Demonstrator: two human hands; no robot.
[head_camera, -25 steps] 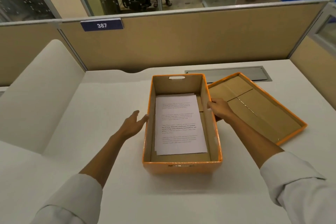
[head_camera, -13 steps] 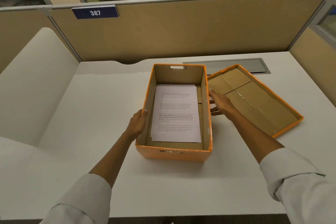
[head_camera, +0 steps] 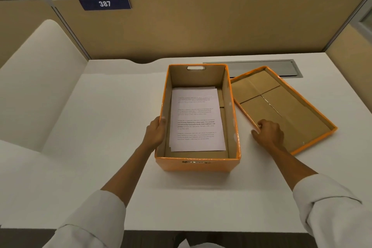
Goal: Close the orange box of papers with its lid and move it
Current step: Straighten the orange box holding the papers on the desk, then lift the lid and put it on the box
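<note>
An open orange box [head_camera: 198,164] stands in the middle of the white desk, with printed white papers [head_camera: 196,119] lying flat inside. Its orange lid [head_camera: 281,106] lies upside down on the desk, right beside the box. My left hand [head_camera: 155,134] holds the box's left wall, thumb over the rim. My right hand [head_camera: 267,133] grips the near-left rim of the lid, fingers curled over its edge.
The white desk [head_camera: 100,127] is bounded by tan cubicle partitions [head_camera: 201,26] at the back and right. A grey cable hatch [head_camera: 261,67] sits behind the lid. A white curved panel [head_camera: 36,78] rises on the left. The desk's front edge is close to me.
My left hand came to the box's left wall and took hold of it. My right hand left the box's right wall and moved right onto the lid's rim.
</note>
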